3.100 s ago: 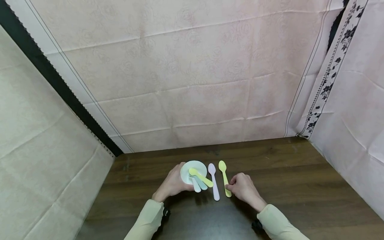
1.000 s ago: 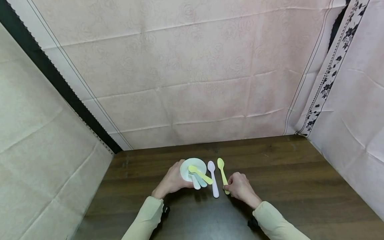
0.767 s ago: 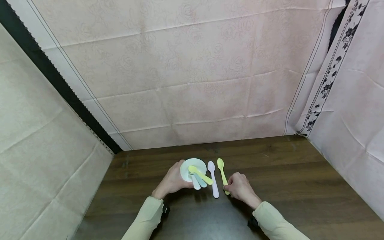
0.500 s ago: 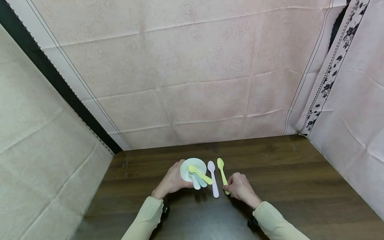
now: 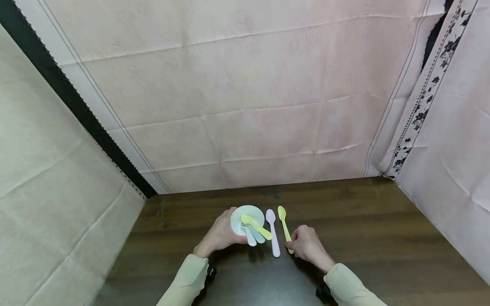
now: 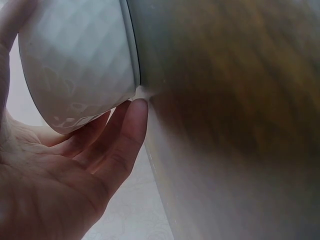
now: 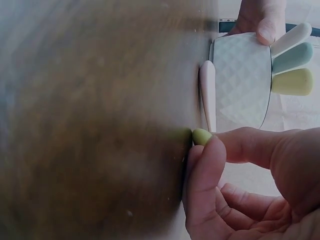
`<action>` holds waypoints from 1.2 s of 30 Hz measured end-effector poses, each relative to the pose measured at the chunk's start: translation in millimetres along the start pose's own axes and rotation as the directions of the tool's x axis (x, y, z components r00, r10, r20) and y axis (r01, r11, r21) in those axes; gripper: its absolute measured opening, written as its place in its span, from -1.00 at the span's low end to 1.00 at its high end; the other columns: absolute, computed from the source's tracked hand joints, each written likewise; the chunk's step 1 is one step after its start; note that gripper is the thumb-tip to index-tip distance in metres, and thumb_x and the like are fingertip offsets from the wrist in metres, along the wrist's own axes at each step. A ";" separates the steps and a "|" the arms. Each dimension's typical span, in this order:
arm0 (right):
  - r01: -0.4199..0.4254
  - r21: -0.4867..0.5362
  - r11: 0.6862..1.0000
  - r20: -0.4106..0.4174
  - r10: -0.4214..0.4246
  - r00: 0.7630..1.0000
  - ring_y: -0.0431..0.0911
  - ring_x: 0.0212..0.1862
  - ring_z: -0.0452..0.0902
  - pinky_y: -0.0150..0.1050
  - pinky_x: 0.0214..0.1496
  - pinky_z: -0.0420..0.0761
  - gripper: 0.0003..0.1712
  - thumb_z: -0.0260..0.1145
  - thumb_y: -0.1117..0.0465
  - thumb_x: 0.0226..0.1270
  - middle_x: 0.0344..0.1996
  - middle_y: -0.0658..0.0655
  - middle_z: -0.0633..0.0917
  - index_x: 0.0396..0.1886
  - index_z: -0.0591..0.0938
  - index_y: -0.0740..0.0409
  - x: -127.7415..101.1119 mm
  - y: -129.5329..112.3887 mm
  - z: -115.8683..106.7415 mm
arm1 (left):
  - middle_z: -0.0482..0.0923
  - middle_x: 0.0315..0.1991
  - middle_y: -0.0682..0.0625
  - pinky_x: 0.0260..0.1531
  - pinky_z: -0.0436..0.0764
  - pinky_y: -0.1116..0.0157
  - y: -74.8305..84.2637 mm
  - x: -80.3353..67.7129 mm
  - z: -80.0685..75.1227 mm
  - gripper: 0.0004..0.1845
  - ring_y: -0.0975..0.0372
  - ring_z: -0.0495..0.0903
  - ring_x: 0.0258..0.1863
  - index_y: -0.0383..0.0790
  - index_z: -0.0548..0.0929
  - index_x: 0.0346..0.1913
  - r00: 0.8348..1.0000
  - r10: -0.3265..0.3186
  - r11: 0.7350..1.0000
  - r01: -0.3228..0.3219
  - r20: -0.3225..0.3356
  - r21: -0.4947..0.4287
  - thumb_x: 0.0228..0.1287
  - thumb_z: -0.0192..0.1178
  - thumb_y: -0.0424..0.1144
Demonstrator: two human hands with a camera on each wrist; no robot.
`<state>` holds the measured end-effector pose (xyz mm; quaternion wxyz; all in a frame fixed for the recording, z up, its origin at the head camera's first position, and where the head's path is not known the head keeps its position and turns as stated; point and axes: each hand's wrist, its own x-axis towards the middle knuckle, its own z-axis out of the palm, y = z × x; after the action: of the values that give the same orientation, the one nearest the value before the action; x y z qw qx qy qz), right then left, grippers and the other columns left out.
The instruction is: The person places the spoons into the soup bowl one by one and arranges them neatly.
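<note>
Left side: left hand (image 5: pixel 220 234) cups the small white quilted-pattern plastic bowl (image 5: pixel 246 219) from its left; fingers curled against the wall, thumb at the near rim, so the grip is closed round the bowl. Left wrist view confirms fingers (image 6: pixel 112 145) lying along the bowl's underside where it meets the dark wooden counter (image 5: pixel 383 238). Bowl stands on the counter, not lifted.

In the bowl: three small plastic spoons, handles sticking out over the near right rim: a white spoon (image 5: pixel 250 238), a pale blue-green spoon (image 5: pixel 257 235), a yellow-green spoon in the bowl (image 5: pixel 257 227) on top.

Just right of the bowl: a pale pink plastic spoon (image 5: pixel 273 233) lies flat on the counter, bowl end away from the person, untouched.

Right of that, near and roughly parallel: a yellow-green plastic spoon on the counter (image 5: pixel 285 226). Right hand (image 5: pixel 306 244) is at its handle end; right wrist view shows thumb and forefinger (image 7: pixel 205 170) pinching the handle tip (image 7: pixel 201 136). Grip closed on this spoon. Spoon appears to rest on the counter, not raised.

Judgement: step in hand is picking up the loose yellow-green spoon, bowl steadied by the other hand. Next move likely calls for lifting it by the handle, carrying it left over the pink spoon without knocking it, and laying it in the bowl alongside the three handles.

Backdrop: pale pink cloth (image 5: pixel 245 106) hung behind the counter.
</note>
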<state>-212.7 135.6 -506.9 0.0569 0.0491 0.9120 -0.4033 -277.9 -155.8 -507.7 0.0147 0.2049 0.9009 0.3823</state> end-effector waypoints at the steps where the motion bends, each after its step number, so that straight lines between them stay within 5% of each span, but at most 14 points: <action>1: 0.000 0.005 1.000 -0.001 0.000 1.000 -0.19 -0.67 0.58 -0.35 -0.57 0.40 -0.47 0.59 0.32 0.28 -0.82 -0.03 0.58 -0.78 0.50 0.07 -0.3 0.9 -0.1 | 0.67 0.15 0.00 0.07 0.63 0.13 0.1 0.0 0.4 0.00 0.17 0.61 0.09 -0.11 0.54 0.39 1.000 -0.003 1.000 0.003 0.000 -0.003 -0.13 0.77 0.15; 36: -0.031 0.123 0.992 0.015 0.029 0.999 -0.15 -0.57 0.69 -0.27 -0.47 0.59 -0.82 0.56 0.31 0.33 -0.55 0.06 0.76 -0.46 0.74 0.21 -6.8 -1.9 -14.2 | 0.68 0.14 -0.02 0.08 0.63 0.13 -1.3 1.5 1.8 0.01 0.11 0.64 0.10 -0.14 0.54 0.40 1.000 0.014 1.000 -0.014 0.005 0.019 -0.14 0.77 0.13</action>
<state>-207.1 144.6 -495.0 0.0660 0.0634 0.8841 -0.4583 -279.5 -154.9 -509.7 0.0124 0.2121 0.9029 0.3735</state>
